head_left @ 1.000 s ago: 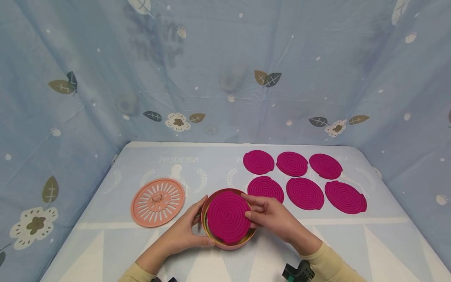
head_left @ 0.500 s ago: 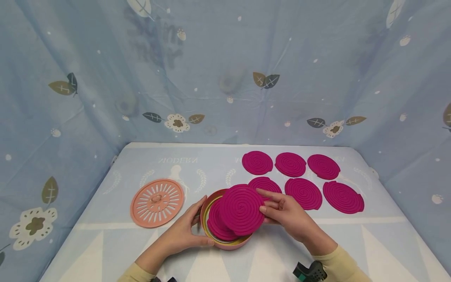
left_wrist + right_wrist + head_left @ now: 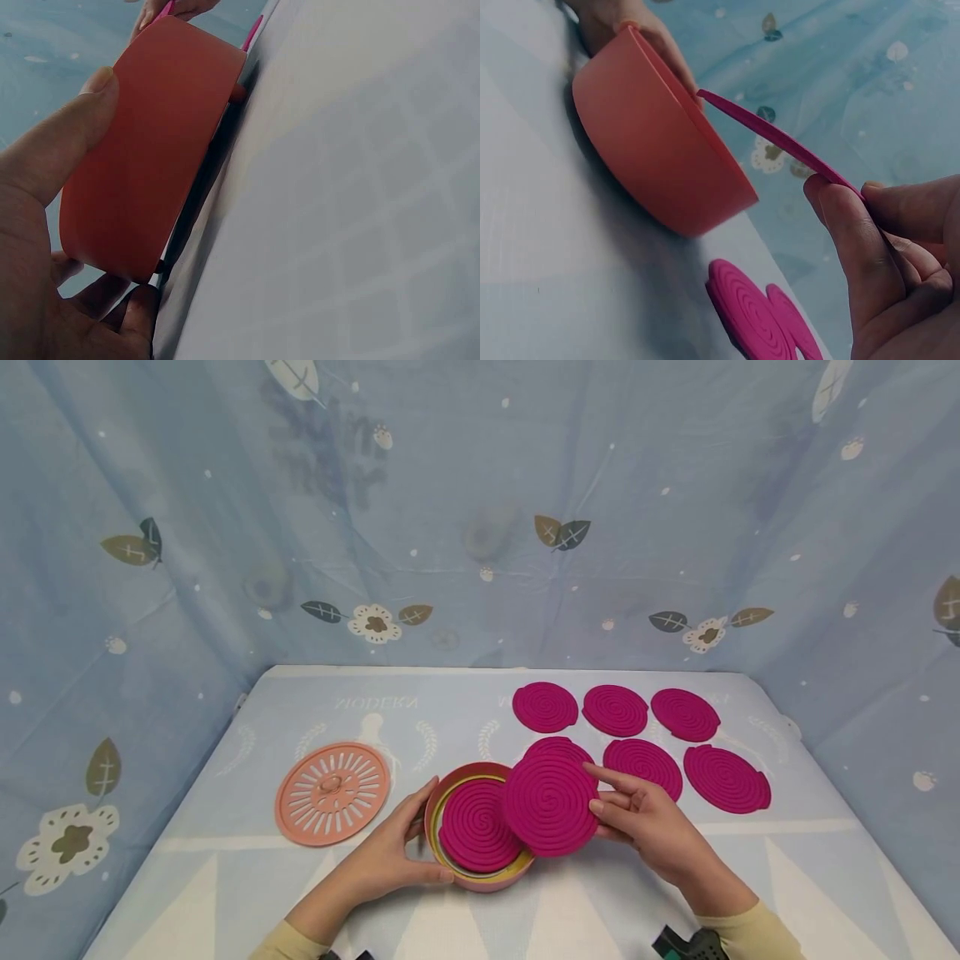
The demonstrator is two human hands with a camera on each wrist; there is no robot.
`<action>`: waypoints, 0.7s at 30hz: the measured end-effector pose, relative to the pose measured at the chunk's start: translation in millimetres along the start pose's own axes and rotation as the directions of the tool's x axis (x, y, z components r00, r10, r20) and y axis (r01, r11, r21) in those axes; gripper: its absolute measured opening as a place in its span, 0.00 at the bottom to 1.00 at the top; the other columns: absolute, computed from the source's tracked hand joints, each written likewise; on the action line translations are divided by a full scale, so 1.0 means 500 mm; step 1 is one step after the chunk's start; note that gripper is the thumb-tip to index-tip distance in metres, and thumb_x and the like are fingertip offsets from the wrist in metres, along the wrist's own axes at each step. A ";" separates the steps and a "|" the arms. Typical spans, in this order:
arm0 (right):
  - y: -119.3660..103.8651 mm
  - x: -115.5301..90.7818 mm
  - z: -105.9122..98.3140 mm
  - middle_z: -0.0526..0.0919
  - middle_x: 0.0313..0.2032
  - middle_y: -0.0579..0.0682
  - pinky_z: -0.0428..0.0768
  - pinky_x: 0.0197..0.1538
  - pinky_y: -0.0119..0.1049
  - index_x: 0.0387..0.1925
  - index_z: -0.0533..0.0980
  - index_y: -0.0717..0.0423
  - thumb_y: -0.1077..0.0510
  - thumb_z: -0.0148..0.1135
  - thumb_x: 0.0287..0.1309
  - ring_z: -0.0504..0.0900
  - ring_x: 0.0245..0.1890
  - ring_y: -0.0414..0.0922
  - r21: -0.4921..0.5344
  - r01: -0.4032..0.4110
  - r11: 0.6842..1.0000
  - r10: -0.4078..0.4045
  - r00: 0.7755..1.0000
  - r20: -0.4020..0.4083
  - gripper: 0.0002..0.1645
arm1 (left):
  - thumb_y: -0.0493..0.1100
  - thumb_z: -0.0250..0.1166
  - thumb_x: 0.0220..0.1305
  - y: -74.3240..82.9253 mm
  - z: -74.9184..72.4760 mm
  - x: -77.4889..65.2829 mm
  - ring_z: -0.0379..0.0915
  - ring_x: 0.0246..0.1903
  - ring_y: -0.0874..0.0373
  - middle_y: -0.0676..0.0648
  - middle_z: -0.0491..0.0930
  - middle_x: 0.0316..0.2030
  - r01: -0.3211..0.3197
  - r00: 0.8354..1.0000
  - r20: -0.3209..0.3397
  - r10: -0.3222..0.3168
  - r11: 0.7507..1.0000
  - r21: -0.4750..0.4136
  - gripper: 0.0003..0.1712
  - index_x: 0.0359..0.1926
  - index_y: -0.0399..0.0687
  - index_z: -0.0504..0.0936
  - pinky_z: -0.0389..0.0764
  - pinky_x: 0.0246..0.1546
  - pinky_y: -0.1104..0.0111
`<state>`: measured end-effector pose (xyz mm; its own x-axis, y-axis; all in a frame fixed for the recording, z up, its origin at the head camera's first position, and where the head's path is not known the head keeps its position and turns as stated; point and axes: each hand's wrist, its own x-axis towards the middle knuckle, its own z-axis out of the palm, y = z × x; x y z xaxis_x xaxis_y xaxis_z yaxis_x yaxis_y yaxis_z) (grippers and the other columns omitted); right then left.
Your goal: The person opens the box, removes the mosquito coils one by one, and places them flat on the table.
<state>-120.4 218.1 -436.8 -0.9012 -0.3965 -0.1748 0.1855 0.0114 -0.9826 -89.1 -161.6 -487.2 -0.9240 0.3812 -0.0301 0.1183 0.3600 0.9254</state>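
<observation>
My right hand [image 3: 647, 827] pinches a magenta mosquito coil [image 3: 551, 806] by its right edge, between thumb and fingers. The coil is held up and overlaps the right rim of a round coral mosquito coil holder [image 3: 480, 883]. Seen from the right wrist, the pinched coil [image 3: 769, 133] is thin and edge-on, above the holder's open top. My left hand [image 3: 397, 843] grips the holder's left side, thumb in front and fingers behind. In the left wrist view the holder's smooth outer wall [image 3: 150, 150] fills the grasp. Inside the holder lies another coil [image 3: 476, 827] within a yellowish inner rim.
Several magenta coils lie in two rows at the back right, among them a front-row coil [image 3: 726, 779]; one is partly hidden behind the lifted coil. A coral slotted lid [image 3: 333, 793] with a small ring rests at left. A patterned curtain [image 3: 465, 485] stands behind the table.
My right hand has moved the pinched coil rightward from over the holder, uncovering the coil inside. The left hand has kept its grip on the holder.
</observation>
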 end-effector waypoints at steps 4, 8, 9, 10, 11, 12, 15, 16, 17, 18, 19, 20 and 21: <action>0.004 -0.013 -0.017 0.84 0.48 0.59 0.86 0.47 0.42 0.74 0.57 0.62 0.61 0.64 0.64 0.86 0.42 0.46 0.005 0.003 1.000 -0.003 1.000 -0.030 0.42 | 0.56 0.83 0.41 0.001 -0.001 0.000 0.57 0.70 0.60 0.55 0.52 0.74 0.003 1.000 0.003 -0.003 1.000 0.003 0.71 0.79 0.56 0.47 0.64 0.68 0.67; 0.009 -0.024 -0.031 0.84 0.48 0.59 0.85 0.48 0.42 0.74 0.56 0.63 0.62 0.64 0.65 0.86 0.42 0.46 0.017 0.008 1.000 -0.007 0.999 -0.053 0.42 | 0.56 0.83 0.41 0.002 -0.001 0.001 0.57 0.70 0.59 0.55 0.53 0.74 0.004 1.000 0.002 -0.004 1.000 0.007 0.71 0.79 0.56 0.47 0.64 0.68 0.66; 0.011 -0.026 -0.034 0.84 0.48 0.59 0.85 0.48 0.42 0.74 0.56 0.62 0.62 0.64 0.65 0.86 0.42 0.46 0.022 0.005 1.000 -0.004 0.998 -0.058 0.42 | 0.56 0.83 0.41 0.002 -0.001 0.001 0.57 0.70 0.59 0.55 0.53 0.74 0.004 1.000 0.002 -0.004 1.000 0.009 0.71 0.79 0.55 0.47 0.64 0.68 0.66; 0.013 -0.029 -0.036 0.84 0.47 0.59 0.85 0.49 0.43 0.74 0.56 0.62 0.62 0.63 0.65 0.86 0.42 0.46 0.024 0.003 1.000 -0.002 0.998 -0.063 0.42 | 0.56 0.83 0.41 0.002 -0.001 0.001 0.57 0.70 0.59 0.55 0.53 0.74 0.004 1.000 0.001 -0.004 1.000 0.011 0.71 0.79 0.55 0.47 0.65 0.68 0.66; 0.014 -0.031 -0.039 0.84 0.47 0.59 0.85 0.49 0.43 0.75 0.56 0.62 0.62 0.63 0.65 0.86 0.42 0.47 0.022 0.001 1.000 0.000 0.998 -0.069 0.42 | 0.56 0.83 0.41 0.002 -0.001 0.001 0.57 0.70 0.59 0.55 0.53 0.74 0.003 1.000 0.002 -0.004 1.000 0.013 0.71 0.79 0.55 0.47 0.65 0.68 0.66; 0.016 -0.034 -0.041 0.84 0.46 0.59 0.85 0.49 0.43 0.75 0.56 0.61 0.62 0.64 0.64 0.86 0.41 0.47 0.022 -0.006 1.000 0.008 0.997 -0.081 0.42 | 0.56 0.83 0.41 0.002 -0.001 0.001 0.57 0.70 0.59 0.55 0.53 0.74 0.003 1.000 0.002 -0.003 1.000 0.013 0.71 0.79 0.55 0.47 0.65 0.68 0.66; 0.021 -0.041 -0.048 0.84 0.44 0.60 0.84 0.49 0.44 0.74 0.58 0.59 0.63 0.65 0.64 0.86 0.41 0.48 0.035 -0.026 0.999 0.030 0.993 -0.116 0.42 | 0.56 0.83 0.41 0.000 -0.001 0.001 0.58 0.69 0.59 0.56 0.53 0.74 0.003 1.000 0.002 -0.003 1.000 0.016 0.71 0.79 0.56 0.47 0.65 0.68 0.66; 0.023 -0.043 -0.050 0.84 0.44 0.60 0.84 0.49 0.44 0.74 0.58 0.59 0.63 0.65 0.64 0.86 0.41 0.48 0.040 -0.028 0.999 0.033 0.992 -0.124 0.42 | 0.57 0.83 0.41 0.000 -0.001 0.001 0.58 0.69 0.59 0.56 0.53 0.74 0.003 1.000 0.001 -0.003 1.000 0.018 0.71 0.79 0.56 0.47 0.65 0.68 0.66; 0.025 -0.046 -0.052 0.84 0.44 0.59 0.84 0.49 0.44 0.74 0.58 0.58 0.63 0.65 0.63 0.86 0.41 0.48 0.046 -0.031 0.998 0.037 0.991 -0.132 0.42 | 0.56 0.83 0.41 -0.001 -0.001 0.001 0.58 0.69 0.59 0.56 0.53 0.74 0.003 1.000 0.002 -0.003 1.000 0.016 0.71 0.79 0.56 0.47 0.65 0.68 0.66; 0.027 -0.048 -0.054 0.85 0.43 0.59 0.84 0.49 0.44 0.74 0.58 0.58 0.63 0.65 0.63 0.86 0.40 0.48 0.054 -0.033 0.998 0.040 0.989 -0.139 0.42 | 0.56 0.83 0.41 -0.001 -0.001 0.001 0.58 0.69 0.59 0.56 0.53 0.74 0.003 1.000 0.002 -0.003 1.000 0.014 0.71 0.79 0.57 0.47 0.64 0.68 0.66; 0.029 -0.050 -0.057 0.84 0.43 0.58 0.84 0.49 0.44 0.74 0.57 0.58 0.63 0.65 0.63 0.86 0.40 0.47 0.059 -0.029 0.998 0.037 0.990 -0.139 0.42 | 0.56 0.83 0.41 -0.002 -0.001 0.001 0.58 0.69 0.59 0.56 0.53 0.74 0.003 1.000 0.003 -0.003 1.000 0.015 0.71 0.79 0.57 0.47 0.64 0.68 0.66; 0.031 -0.051 -0.059 0.84 0.43 0.58 0.84 0.49 0.44 0.75 0.57 0.59 0.63 0.64 0.64 0.86 0.40 0.47 0.060 -0.023 0.998 0.032 0.990 -0.137 0.42 | 0.56 0.83 0.41 -0.002 -0.001 0.001 0.57 0.69 0.59 0.56 0.53 0.74 0.004 1.000 0.003 -0.004 1.000 0.014 0.71 0.79 0.57 0.46 0.64 0.68 0.67; 0.033 -0.053 -0.062 0.85 0.42 0.57 0.84 0.49 0.44 0.75 0.56 0.59 0.63 0.64 0.64 0.86 0.39 0.46 0.064 -0.018 0.998 0.027 0.990 -0.136 0.42 | 0.56 0.83 0.42 -0.003 -0.001 0.002 0.57 0.70 0.59 0.57 0.52 0.74 0.003 1.000 0.003 -0.003 1.000 0.012 0.71 0.79 0.57 0.46 0.64 0.68 0.67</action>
<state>-105.4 257.2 -450.5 -0.9408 -0.2677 -0.2079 0.2265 -0.0403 -0.9732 -90.3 -162.4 -488.1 -0.9232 0.3828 -0.0346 0.1194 0.3712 0.9208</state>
